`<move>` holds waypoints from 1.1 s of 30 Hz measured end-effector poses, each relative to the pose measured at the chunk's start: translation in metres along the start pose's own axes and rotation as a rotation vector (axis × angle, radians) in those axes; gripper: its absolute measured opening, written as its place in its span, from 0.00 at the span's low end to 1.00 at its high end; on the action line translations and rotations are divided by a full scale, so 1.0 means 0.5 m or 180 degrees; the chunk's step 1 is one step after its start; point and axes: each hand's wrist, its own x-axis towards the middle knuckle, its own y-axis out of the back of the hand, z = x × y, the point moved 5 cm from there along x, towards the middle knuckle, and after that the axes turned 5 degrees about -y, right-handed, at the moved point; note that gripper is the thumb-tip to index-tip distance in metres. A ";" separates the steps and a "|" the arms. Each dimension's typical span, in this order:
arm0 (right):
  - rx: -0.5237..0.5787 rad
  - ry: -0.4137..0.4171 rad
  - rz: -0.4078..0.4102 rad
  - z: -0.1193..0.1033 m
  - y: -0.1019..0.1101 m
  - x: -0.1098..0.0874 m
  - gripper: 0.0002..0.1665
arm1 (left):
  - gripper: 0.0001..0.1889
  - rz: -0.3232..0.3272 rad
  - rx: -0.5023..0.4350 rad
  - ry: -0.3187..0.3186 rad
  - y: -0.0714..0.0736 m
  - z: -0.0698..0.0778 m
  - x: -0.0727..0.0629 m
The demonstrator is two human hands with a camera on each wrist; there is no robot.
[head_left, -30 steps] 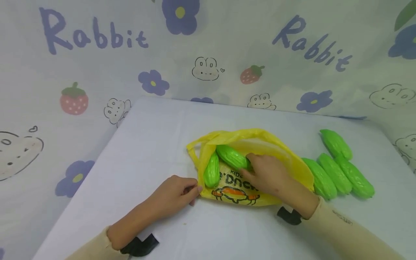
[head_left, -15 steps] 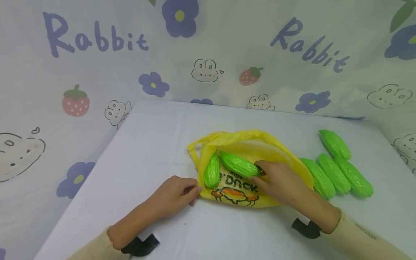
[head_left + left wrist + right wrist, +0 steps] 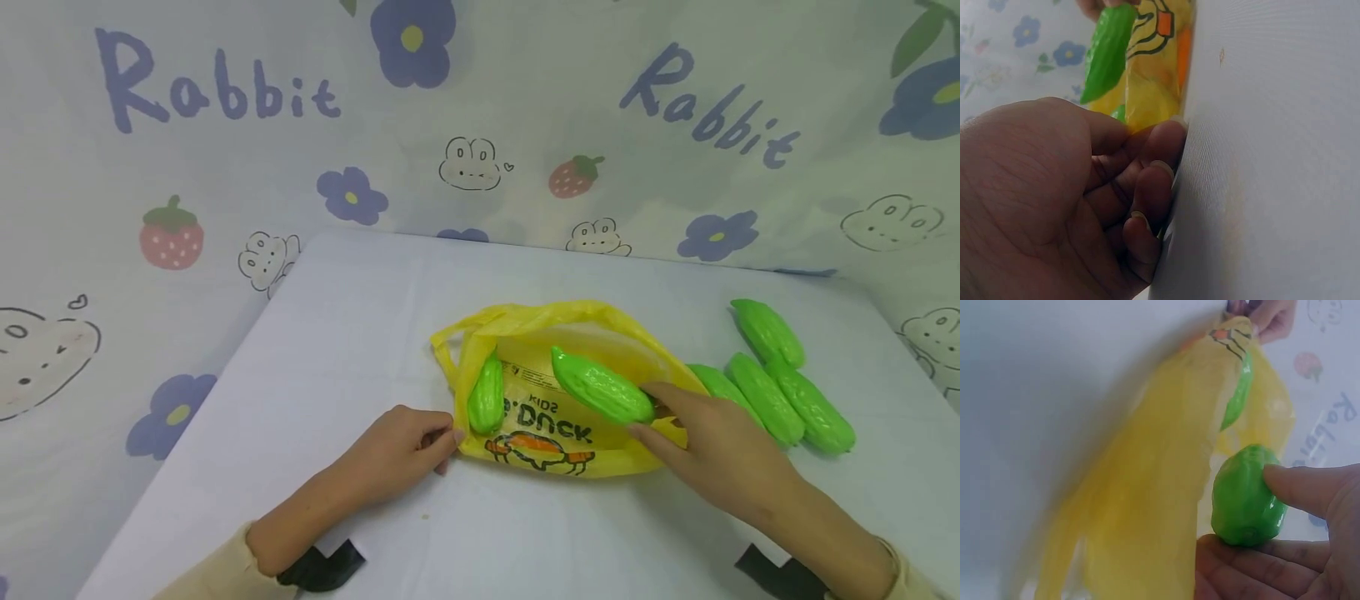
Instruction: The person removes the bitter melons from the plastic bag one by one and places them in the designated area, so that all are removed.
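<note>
My left hand [image 3: 408, 446] pinches the near-left edge of a yellow plastic bag [image 3: 540, 458], its other fingers curled on the table. The bag lies on its side, its mouth gaping, with a duck print and lettering inside. My right hand [image 3: 723, 446] grips the end of a glossy, ridged green bitter melon [image 3: 603, 387] between thumb and fingers. In the head view this bitter melon overlaps the bag's opening, tip pointing left; the right wrist view shows its blunt end [image 3: 1247, 500]. A second bitter melon [image 3: 487, 396] lies inside the bag's left side.
Several more green bitter melons [image 3: 765, 400] lie grouped on the white table [image 3: 352, 333] to the right, partly behind my right hand. A cloth backdrop [image 3: 510, 92] with rabbits, flowers and strawberries rises behind the table.
My right hand has moved right and toward me, drawing the bitter melon from deeper in the bag to its right side. My left hand has stayed at the bag's edge.
</note>
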 end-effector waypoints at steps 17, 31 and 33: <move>0.0072 -0.0073 0.0637 0.075 0.081 -0.061 0.34 | 0.17 -0.0007 0.0019 -0.0018 0.000 -0.002 0.000; -0.0018 -0.0417 0.0936 0.174 0.114 -0.039 0.38 | 0.17 -0.0014 -0.0022 0.0017 0.000 -0.001 -0.001; -0.0064 -0.0495 0.0957 0.188 0.117 -0.035 0.39 | 0.17 -0.0013 -0.0026 0.0024 0.000 -0.001 0.000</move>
